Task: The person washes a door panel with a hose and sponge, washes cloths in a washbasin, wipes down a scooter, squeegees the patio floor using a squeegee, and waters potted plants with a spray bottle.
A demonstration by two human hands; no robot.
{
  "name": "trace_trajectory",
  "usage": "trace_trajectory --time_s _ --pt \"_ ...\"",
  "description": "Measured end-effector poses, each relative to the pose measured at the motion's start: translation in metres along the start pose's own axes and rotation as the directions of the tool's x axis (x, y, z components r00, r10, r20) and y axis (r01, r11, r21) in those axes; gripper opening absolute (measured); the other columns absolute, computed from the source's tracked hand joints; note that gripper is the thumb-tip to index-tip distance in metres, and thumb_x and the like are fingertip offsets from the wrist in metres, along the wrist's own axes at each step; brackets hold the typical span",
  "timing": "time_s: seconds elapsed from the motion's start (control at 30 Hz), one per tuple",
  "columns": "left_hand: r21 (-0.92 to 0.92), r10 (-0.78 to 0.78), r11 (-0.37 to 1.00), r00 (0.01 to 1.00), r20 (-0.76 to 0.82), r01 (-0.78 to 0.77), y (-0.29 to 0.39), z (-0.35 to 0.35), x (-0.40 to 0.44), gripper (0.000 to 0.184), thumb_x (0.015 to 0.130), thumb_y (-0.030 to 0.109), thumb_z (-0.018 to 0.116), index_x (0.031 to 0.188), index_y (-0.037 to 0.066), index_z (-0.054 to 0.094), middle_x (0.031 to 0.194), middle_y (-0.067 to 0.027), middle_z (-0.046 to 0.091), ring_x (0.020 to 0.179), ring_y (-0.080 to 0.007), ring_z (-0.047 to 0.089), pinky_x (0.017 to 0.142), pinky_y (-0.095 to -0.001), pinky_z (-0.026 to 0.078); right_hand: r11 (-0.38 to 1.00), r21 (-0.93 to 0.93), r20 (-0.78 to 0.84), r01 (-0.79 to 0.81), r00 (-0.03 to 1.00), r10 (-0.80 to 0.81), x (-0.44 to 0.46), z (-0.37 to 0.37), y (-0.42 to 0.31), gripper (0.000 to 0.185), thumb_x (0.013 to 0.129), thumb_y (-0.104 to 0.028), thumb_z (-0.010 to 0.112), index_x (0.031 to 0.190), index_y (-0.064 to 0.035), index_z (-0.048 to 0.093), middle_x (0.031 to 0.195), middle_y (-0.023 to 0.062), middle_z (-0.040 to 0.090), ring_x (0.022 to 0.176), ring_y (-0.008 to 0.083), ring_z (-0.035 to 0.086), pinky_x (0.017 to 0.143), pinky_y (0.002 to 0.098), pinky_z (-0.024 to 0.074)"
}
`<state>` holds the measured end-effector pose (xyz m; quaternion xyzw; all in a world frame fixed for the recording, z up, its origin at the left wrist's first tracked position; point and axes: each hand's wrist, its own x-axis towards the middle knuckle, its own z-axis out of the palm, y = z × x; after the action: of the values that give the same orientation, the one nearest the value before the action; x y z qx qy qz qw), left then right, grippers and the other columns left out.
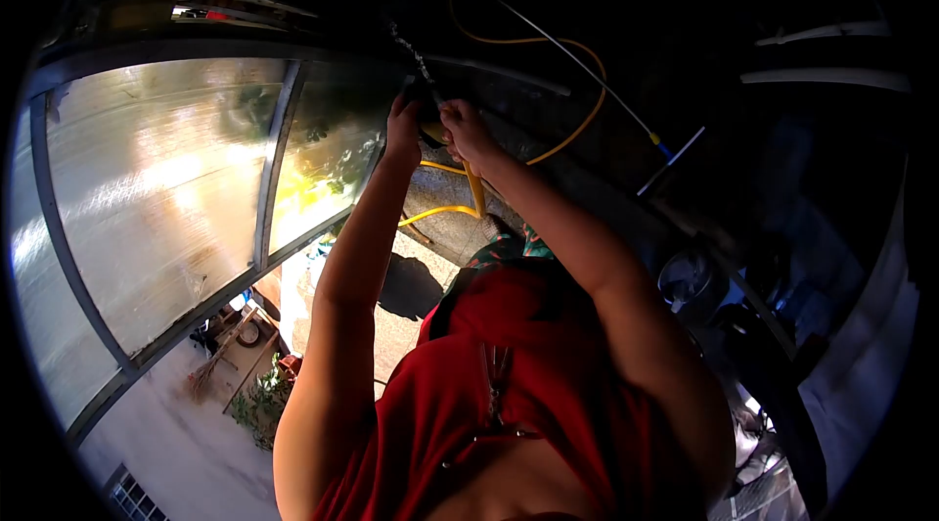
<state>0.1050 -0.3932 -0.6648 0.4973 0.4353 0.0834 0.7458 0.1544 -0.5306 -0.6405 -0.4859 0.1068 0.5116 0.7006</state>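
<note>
My right hand (465, 130) is closed around the end of a yellow hose (476, 193), which hangs down from it and bends toward the left. A thin stream of water (413, 53) leads up and away from the front of this hand into the dark. Just to the left, my left hand (402, 128) is closed at the edge of a dark object beside the hose end; shadow hides what it grips. Both arms are stretched forward over the ground.
A metal-framed glass panel (264, 164) stands at the left. More yellow hose loops at the upper right, near a long pole (587, 71) with a blue end. Buckets (690, 276) sit at the right, in shadow. Plants (259, 408) and a broom (202, 379) are at lower left.
</note>
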Motion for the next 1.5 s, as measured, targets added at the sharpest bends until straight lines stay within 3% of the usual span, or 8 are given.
trace_trajectory --time_s 0.4,0.47,0.57,0.7,0.8,0.83,1.2,1.5 --pt "-0.371 -0.026 0.929 0.999 -0.037 0.010 0.044 -0.038 -0.029 0.032 0.084 0.014 0.068 0.111 0.006 0.053 0.101 -0.0119 0.062 0.091 -0.0262 0.063 0.077 -0.0407 0.054 0.979 -0.183 0.157 -0.085 0.981 0.115 -0.061 0.073 0.049 0.016 0.098 -0.020 0.045 0.110 -0.0125 0.052 0.073 0.0016 0.049 0.051 0.0108 0.044 0.045 0.0265 0.0363" --pt "-0.364 0.024 0.930 0.997 -0.075 -0.050 0.034 -0.081 -0.027 0.032 0.082 0.016 0.072 0.107 0.004 0.055 0.099 -0.0121 0.063 0.087 -0.0266 0.064 0.076 -0.0409 0.055 0.799 -0.575 0.223 0.176 0.973 -0.054 -0.070 0.085 0.066 0.019 0.096 -0.015 0.045 0.113 -0.0092 0.052 0.082 0.0063 0.052 0.065 0.0166 0.051 0.056 0.0302 0.0429" --pt "-0.419 0.100 0.897 0.988 -0.113 -0.139 0.018 -0.155 -0.037 0.027 0.089 0.023 0.065 0.105 0.003 0.057 0.096 -0.0123 0.065 0.085 -0.0258 0.065 0.076 -0.0402 0.055 0.931 -0.355 0.208 0.088 0.978 -0.013 -0.068 0.092 0.109 0.022 0.097 -0.026 0.050 0.116 -0.0145 0.048 0.068 -0.0036 0.044 0.047 0.0045 0.036 0.041 0.0204 0.0302" --pt "0.161 0.275 0.960 0.885 -0.376 -0.230 -0.026 -0.256 -0.053 0.051 0.088 0.038 0.062 0.120 0.000 0.055 0.103 -0.0169 0.066 0.096 -0.0285 0.065 0.082 -0.0383 0.051 0.895 -0.423 0.166 0.139 0.983 -0.074 -0.080 0.094 0.108 0.015 0.097 -0.023 0.049 0.107 -0.0122 0.054 0.073 -0.0001 0.048 0.055 0.0091 0.042 0.050 0.0236 0.0372" --pt "0.767 0.426 0.639 0.857 -0.289 -0.059 -0.053 -0.292 -0.095 0.060 0.087 0.049 0.057 0.127 0.004 0.052 0.111 -0.0212 0.064 0.102 -0.0339 0.063 0.087 -0.0397 0.049 0.772 -0.462 0.337 0.437 0.891 -0.303 -0.057 0.077 0.110 0.015 0.099 -0.024 0.048 0.108 -0.0143 0.054 0.071 0.0003 0.046 0.053 0.0073 0.040 0.050 0.0211 0.0367" --pt "0.890 0.377 0.454 0.894 -0.240 0.048 -0.062 -0.292 -0.113 0.058 0.086 0.050 0.054 0.127 0.009 0.053 0.113 -0.0228 0.063 0.105 -0.0372 0.060 0.088 -0.0437 0.049 0.910 -0.327 0.257 0.253 0.951 -0.172 -0.062 0.078 0.102 0.015 0.099 -0.024 0.048 0.108 -0.0136 0.054 0.071 0.0003 0.046 0.052 0.0070 0.039 0.049 0.0205 0.0357" --pt "0.964 -0.051 0.210 0.983 0.176 -0.162 -0.150 -0.210 -0.161 0.083 0.073 0.036 0.072 0.144 0.024 0.030 0.111 -0.0178 0.063 0.101 -0.0359 0.062 0.086 -0.0453 0.050 0.979 0.028 0.252 0.200 0.947 -0.200 -0.109 0.155 -0.045 0.018 0.097 -0.026 0.051 0.101 -0.0100 0.057 0.069 0.0021 0.048 0.053 0.0121 0.040 0.049 0.0249 0.0369" --pt "0.934 0.114 0.356 0.991 -0.070 0.025 -0.134 -0.076 -0.081 0.037 0.084 0.037 0.061 0.111 0.012 0.058 0.098 -0.0177 0.067 0.091 -0.0350 0.065 0.076 -0.0467 0.053 0.773 -0.431 0.286 0.465 0.883 -0.372 -0.162 0.043 -0.196 0.037 0.097 -0.031 0.052 0.125 -0.0070 0.053 0.074 -0.0023 0.045 0.056 0.0037 0.037 0.053 0.0188 0.0337"
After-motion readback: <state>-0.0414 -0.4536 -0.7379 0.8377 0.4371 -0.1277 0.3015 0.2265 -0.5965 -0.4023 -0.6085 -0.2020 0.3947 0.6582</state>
